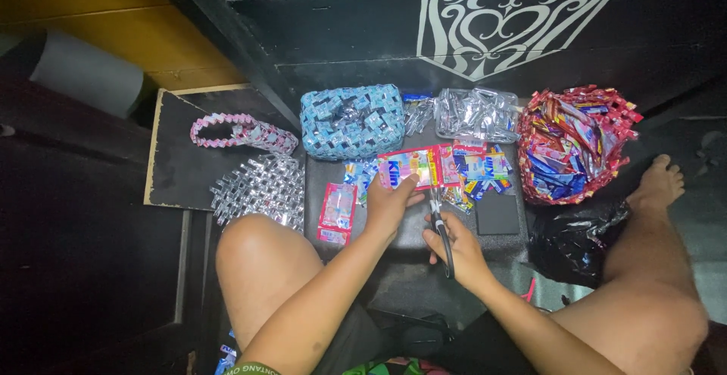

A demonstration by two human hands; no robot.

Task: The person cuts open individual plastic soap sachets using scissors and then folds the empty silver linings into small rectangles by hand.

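My left hand (pixel 388 207) holds a flat pink and yellow wrapper (pixel 409 166) by its lower edge. My right hand (pixel 459 251) grips a pair of black-handled scissors (pixel 438 222); their blades point up at the wrapper's right end. Both hands hover over a dark floor between my bare knees. A heap of blue and yellow wrappers (pixel 478 172) lies just beyond the scissors. A small pink packet (pixel 337 208) rests left of my left hand.
A blue woven pouch (pixel 352 121) and a clear plastic bag (pixel 475 114) lie at the back. A red woven basket (pixel 575 142) stands on the right, near my foot (pixel 657 183). A black bag (pixel 577 243) sits below it. Silver woven pieces (pixel 257 186) lie left.
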